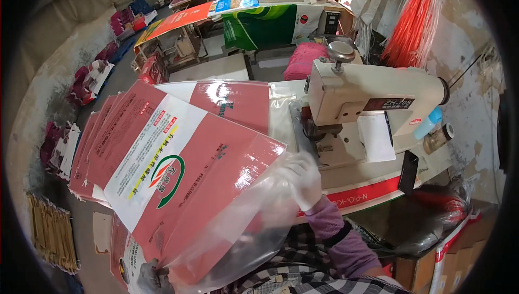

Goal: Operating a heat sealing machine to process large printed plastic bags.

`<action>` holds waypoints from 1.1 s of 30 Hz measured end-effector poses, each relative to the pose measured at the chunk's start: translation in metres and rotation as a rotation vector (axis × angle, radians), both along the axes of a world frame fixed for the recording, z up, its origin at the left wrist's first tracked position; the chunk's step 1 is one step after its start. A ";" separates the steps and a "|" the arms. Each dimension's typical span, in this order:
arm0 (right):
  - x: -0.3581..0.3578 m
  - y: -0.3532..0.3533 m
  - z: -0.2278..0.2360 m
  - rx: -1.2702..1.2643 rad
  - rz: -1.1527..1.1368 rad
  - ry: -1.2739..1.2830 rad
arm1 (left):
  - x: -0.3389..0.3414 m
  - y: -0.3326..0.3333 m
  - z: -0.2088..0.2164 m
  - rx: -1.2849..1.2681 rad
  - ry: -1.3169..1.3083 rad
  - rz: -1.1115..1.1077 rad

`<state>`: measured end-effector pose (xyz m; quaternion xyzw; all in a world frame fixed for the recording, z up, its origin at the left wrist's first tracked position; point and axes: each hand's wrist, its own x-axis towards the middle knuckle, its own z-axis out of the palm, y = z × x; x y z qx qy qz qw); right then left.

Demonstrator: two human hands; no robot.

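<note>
A red and white printed sack [216, 164] lies slanted in front of me, with a clear plastic liner [238, 240] spreading from its near right side. My right hand [301, 180], in a white glove, is closed on the liner beside the sack's right corner. Down at the lower edge, my left hand [154, 278] in a dark grey glove pinches the near left edge of the sack. Under and beyond this sack is a fanned stack of similar red sacks [116, 132]. A cream sewing machine [373, 91] stands just past my right hand.
A dark phone [408, 172] lies at the table's right edge, near a thread spool [439, 137] and a blue bottle [428, 122]. Pink twine [305, 61] sits behind the machine head. Red strands [413, 24] hang at the right. Folded bundles [89, 83] line the left wall.
</note>
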<state>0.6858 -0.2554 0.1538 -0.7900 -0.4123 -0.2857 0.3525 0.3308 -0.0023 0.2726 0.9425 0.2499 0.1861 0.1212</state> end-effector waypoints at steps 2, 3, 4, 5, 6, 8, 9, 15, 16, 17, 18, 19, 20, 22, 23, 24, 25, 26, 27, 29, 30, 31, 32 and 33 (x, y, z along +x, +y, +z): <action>-0.005 0.013 -0.015 0.126 -0.086 0.288 | -0.006 0.011 -0.006 -0.076 -0.059 0.074; -0.007 0.016 -0.020 0.243 -0.176 0.570 | -0.007 0.013 0.000 -0.076 -0.056 0.072; -0.003 0.017 -0.024 0.244 -0.178 0.573 | -0.007 0.013 0.010 -0.005 0.112 0.051; 0.004 0.017 -0.024 0.112 -0.255 0.526 | -0.007 0.014 0.016 0.067 0.279 0.029; 0.011 0.021 -0.020 -0.013 -0.324 0.480 | -0.010 0.015 0.018 0.078 0.284 0.032; 0.012 0.024 -0.007 -0.124 -0.324 0.563 | -0.022 0.014 0.017 0.207 0.238 -0.132; 0.013 0.026 0.002 -0.159 -0.289 0.508 | -0.024 0.007 0.023 0.357 0.372 -0.149; -0.039 0.091 0.072 -0.037 0.552 -0.171 | -0.067 0.214 0.004 -0.217 -0.147 -0.089; -0.088 0.104 0.088 0.104 0.677 -0.074 | -0.070 0.297 0.024 -0.157 -0.297 -0.326; -0.131 0.112 0.088 0.041 0.619 -0.025 | 0.064 0.255 0.056 -0.576 -0.670 0.032; -0.166 0.115 0.101 0.078 0.641 -0.061 | 0.135 0.234 0.095 -0.507 -0.737 0.027; -0.167 0.109 0.104 0.055 0.714 0.210 | 0.193 0.231 0.114 -0.462 -0.796 0.006; -0.168 0.099 0.103 0.037 0.787 0.485 | 0.244 0.254 0.105 -0.104 -0.651 -0.195; -0.108 0.024 0.064 0.023 0.230 0.403 | 0.380 0.170 0.052 0.541 -0.286 -0.533; -0.105 0.007 -0.003 0.159 0.185 0.572 | 0.394 0.148 0.049 0.565 -0.121 -0.538; -0.099 -0.036 0.004 0.363 0.120 0.796 | 0.430 0.111 0.003 0.325 0.090 -0.649; -0.124 -0.067 -0.062 0.467 -0.131 1.238 | 0.461 0.059 -0.036 0.267 -0.161 -0.967; -0.137 -0.081 -0.033 0.480 -0.209 1.324 | 0.470 0.037 -0.060 0.289 -0.248 -1.063; -0.158 -0.110 -0.067 0.547 -0.336 1.258 | 0.482 -0.021 -0.075 0.200 -0.043 -1.027; -0.186 -0.134 -0.040 0.313 -0.553 1.090 | 0.495 -0.056 -0.107 -0.053 0.158 -1.088; -0.196 -0.139 -0.022 0.280 -0.616 0.996 | 0.496 -0.068 -0.118 -0.063 0.158 -1.113; -0.195 -0.148 -0.021 0.283 -0.637 0.997 | 0.497 -0.075 -0.127 0.006 0.158 -1.126; -0.193 -0.161 -0.022 -0.096 -0.536 0.912 | 0.499 -0.081 -0.134 0.080 0.158 -1.132; -0.199 -0.167 -0.023 -0.455 -0.417 0.824 | 0.496 -0.086 -0.138 0.261 0.140 -1.061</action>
